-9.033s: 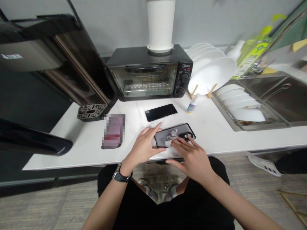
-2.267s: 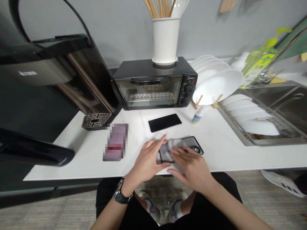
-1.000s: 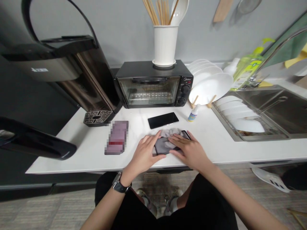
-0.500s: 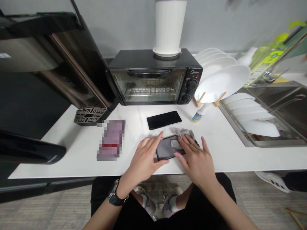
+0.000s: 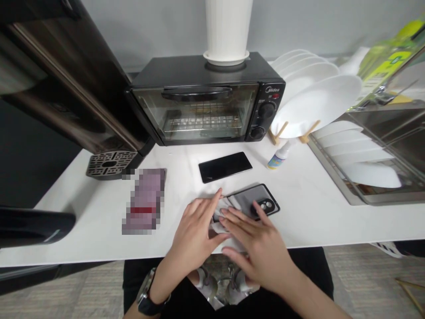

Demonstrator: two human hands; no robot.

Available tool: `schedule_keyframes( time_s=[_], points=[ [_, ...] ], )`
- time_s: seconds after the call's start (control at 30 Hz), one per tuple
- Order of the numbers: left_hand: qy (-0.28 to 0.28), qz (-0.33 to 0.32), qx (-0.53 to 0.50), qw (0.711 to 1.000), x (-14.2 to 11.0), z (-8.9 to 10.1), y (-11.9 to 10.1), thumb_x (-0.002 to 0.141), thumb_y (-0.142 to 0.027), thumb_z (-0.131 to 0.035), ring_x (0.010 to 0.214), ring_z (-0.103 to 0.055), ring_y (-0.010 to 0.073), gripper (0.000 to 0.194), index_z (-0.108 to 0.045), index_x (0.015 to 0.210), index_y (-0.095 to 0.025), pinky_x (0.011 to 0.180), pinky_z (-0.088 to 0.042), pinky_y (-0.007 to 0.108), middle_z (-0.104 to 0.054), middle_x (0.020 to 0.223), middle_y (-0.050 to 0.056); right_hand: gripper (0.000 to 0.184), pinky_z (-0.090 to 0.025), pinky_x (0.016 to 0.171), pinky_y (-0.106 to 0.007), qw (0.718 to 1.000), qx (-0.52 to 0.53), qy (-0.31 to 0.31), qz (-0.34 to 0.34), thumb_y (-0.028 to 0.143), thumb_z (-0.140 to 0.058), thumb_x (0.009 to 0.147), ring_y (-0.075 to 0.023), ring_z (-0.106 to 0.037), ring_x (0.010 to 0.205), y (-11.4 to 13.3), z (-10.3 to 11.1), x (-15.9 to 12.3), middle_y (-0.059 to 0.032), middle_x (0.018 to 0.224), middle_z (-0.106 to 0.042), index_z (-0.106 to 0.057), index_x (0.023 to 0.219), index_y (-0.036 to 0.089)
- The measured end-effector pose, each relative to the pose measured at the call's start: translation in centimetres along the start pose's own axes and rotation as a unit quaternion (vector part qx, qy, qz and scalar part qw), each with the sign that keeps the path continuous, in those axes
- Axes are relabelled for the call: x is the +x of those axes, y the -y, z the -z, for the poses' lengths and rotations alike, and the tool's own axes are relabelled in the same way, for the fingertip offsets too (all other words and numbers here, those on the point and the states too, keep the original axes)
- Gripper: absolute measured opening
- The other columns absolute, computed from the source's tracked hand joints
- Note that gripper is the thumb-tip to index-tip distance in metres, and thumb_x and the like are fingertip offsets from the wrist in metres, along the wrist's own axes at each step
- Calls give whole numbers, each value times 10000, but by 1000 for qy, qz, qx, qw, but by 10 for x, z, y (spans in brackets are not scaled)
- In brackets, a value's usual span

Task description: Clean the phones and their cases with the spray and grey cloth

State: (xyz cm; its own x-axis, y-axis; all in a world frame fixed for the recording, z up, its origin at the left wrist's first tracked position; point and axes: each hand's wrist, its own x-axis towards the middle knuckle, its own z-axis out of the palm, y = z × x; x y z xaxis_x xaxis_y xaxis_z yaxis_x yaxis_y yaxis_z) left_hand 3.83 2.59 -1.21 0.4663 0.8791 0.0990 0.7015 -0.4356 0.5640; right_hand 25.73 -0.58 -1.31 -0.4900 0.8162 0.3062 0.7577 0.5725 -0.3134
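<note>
Cloth (image 5: 229, 203) under right hand (image 5: 262, 246)

Bright light covers the counter (image 5: 308, 217), soft shadow lies beside the small bottle (image 5: 279, 157), blocky pixels mask the purple object (image 5: 145, 192), and the green bottle (image 5: 387, 68) seems stretched and blurred near the edge.

wall (image 5: 159, 26) — grey | countertop (image 5: 308, 215) white, faintly veined | floor (image 5: 358, 279) — streaked, grey-brown

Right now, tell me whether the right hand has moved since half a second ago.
Yes, leftward: against the black-screened phone, the right hand reached below the phone's right end and now reaches below its middle.
</note>
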Motion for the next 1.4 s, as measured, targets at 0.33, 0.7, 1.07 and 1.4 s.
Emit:
schedule_keyframes(
  time_s=[0.33, 0.7, 1.07, 1.4],
  points=[
    [10, 6, -11, 1000, 3, 1, 0, 890, -391, -795, 1288, -527, 309, 1056, -97, 1681, -338, 1095, -451, 475, -599, 1478, 80, 500, -293, 1270, -516, 1000, 19, -17, 7, 526, -461, 1067, -254, -614, 1358, 8, -3, 0, -82, 1446, -657, -641, 1380, 179],
    [17, 16, -6, 1000, 3, 0, -1, 890, -416, -794, 1270, -523, 314, 1063, -84, 1678, -349, 1086, -448, 485, -598, 1459, 81, 411, -206, 1301, -527, 999, -14, -36, -17, 431, -489, 1074, -246, -651, 1312, 5, -3, 6, -87, 1400, -692, -666, 1353, 187],
    [7, 11, -8, 1000, 4, -1, 0, 869, -431, -815, 1292, -519, 326, 1093, -81, 1677, -360, 1091, -444, 503, -591, 1481, 82, 437, -190, 1268, -684, 994, -42, -44, -96, 462, -503, 1066, -317, -663, 1292, -2, 3, 4, -108, 1422, -671, -637, 1403, 219],
    [-18, -6, -23, 1000, 5, 1, -1, 832, -435, -844, 1318, -508, 310, 1096, -146, 1670, -322, 1127, -440, 504, -586, 1456, 89, 278, -512, 1144, -424, 993, 108, -45, 16, 203, -499, 1066, -188, -691, 1253, 4, -11, 3, -38, 1307, -751, -710, 1245, 221]
  ],
)
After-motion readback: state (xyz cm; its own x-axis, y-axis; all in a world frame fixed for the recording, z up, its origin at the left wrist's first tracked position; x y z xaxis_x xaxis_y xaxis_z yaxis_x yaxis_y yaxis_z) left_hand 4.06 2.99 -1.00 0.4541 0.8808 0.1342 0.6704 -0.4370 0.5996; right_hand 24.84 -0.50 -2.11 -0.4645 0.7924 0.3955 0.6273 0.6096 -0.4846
